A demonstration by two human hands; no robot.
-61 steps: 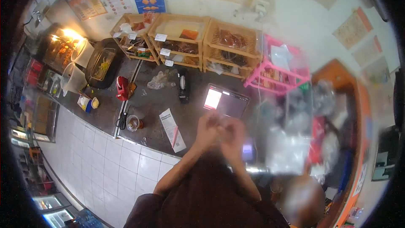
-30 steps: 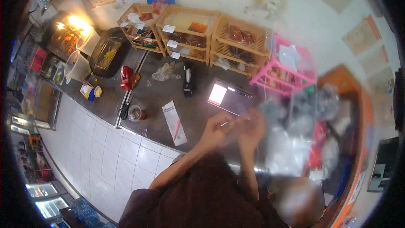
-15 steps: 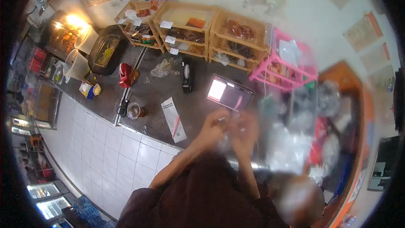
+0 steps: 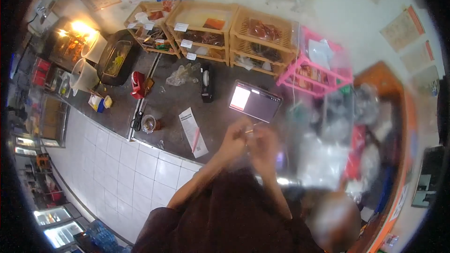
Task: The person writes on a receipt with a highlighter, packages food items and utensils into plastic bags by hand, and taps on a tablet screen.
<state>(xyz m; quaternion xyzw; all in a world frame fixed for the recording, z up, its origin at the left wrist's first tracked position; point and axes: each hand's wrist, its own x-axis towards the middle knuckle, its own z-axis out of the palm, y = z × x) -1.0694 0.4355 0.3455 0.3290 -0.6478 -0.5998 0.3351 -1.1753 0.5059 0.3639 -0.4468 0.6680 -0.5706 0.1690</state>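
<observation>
My left hand [image 4: 236, 139] and my right hand [image 4: 263, 147] meet over the counter's front edge, just below a lit tablet [image 4: 255, 101]. The left one is closed, its fingers pinched on something too small to make out. Blur covers the right one; its fingers look bent close against the left, and what they hold is unclear. Something faint and transparent shows between the hands. Left of them lies a printed paper [image 4: 191, 131] with a pink pen [image 4: 196, 139] on it. Behind the paper stands a black device [image 4: 206, 83].
Tan rack shelves [image 4: 262, 33] and a pink rack [image 4: 316, 72] line the wall. Clear plastic bags [image 4: 323, 159] crowd the right. Scissors [image 4: 137, 121], a cup [image 4: 149, 124] and a red tape dispenser [image 4: 138, 85] sit left. A person's blurred head [image 4: 333, 220] is at lower right.
Both hands have shifted slightly left and closer together since one second ago. A small purple-lit screen shows again right of the right hand. The camera view has shifted slightly.
</observation>
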